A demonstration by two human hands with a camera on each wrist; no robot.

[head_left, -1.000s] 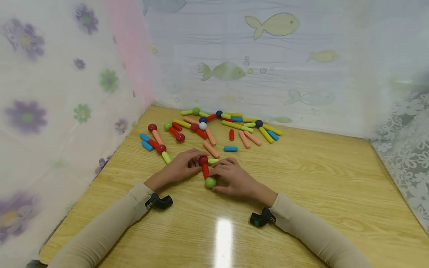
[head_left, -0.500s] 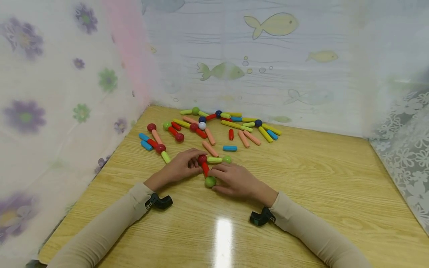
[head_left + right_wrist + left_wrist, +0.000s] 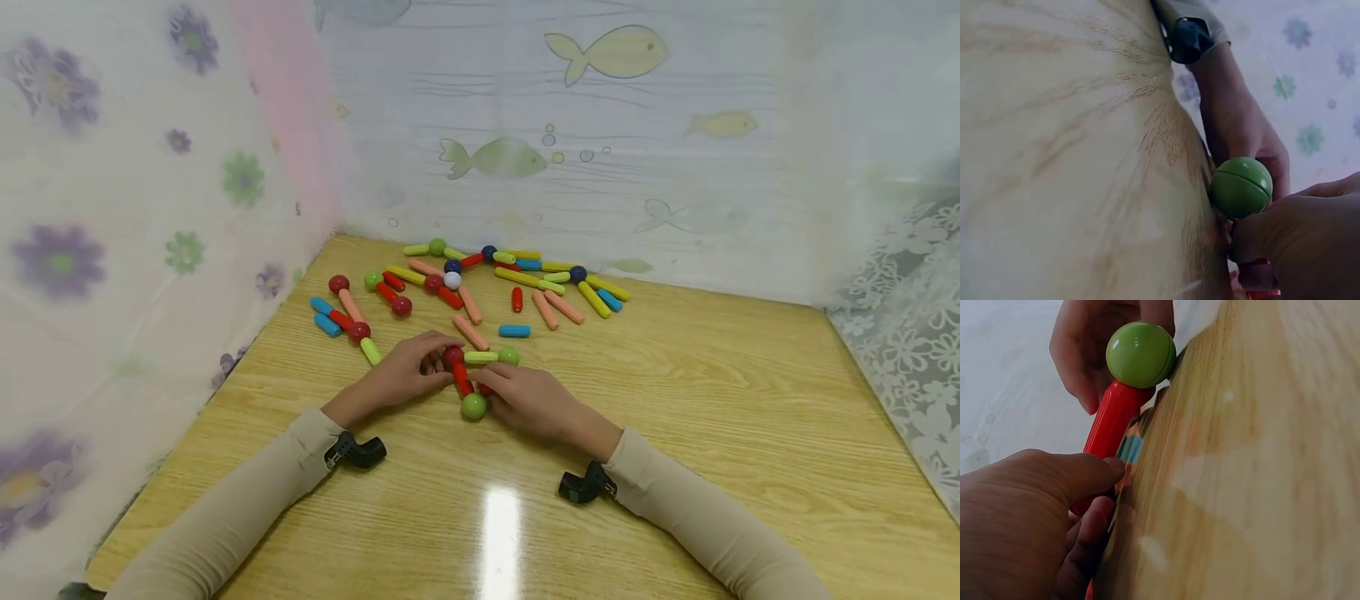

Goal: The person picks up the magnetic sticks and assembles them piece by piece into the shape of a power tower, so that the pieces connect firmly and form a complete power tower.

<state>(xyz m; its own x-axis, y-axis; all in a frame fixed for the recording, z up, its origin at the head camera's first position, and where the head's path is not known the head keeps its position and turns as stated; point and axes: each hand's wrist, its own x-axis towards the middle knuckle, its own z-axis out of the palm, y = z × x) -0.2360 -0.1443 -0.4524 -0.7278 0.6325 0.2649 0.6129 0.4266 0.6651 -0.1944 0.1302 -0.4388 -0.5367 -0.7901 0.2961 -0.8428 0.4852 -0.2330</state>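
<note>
In the head view a small frame of magnetic sticks and balls lies between the hands. My left hand grips its dark red ball, fingers round the far side and thumb in front. From that ball a light green stick runs right to a green ball, and a red stick runs toward me to a nearer green ball. My right hand pinches another red stick, mostly hidden under its fingers, beside the nearer green ball. In the left wrist view, the left thumb lies across a red stick.
Behind the hands lie loose sticks, such as a blue stick and an orange stick. A joined group with a red ball lies beyond the left hand. Patterned cloth stands along the wooden table's back edge.
The right fingers have drawn back from the light green stick, uncovering the far green ball. They have then shifted slightly right of the nearer green ball, showing the red stick they pinch. Left hand unchanged.
</note>
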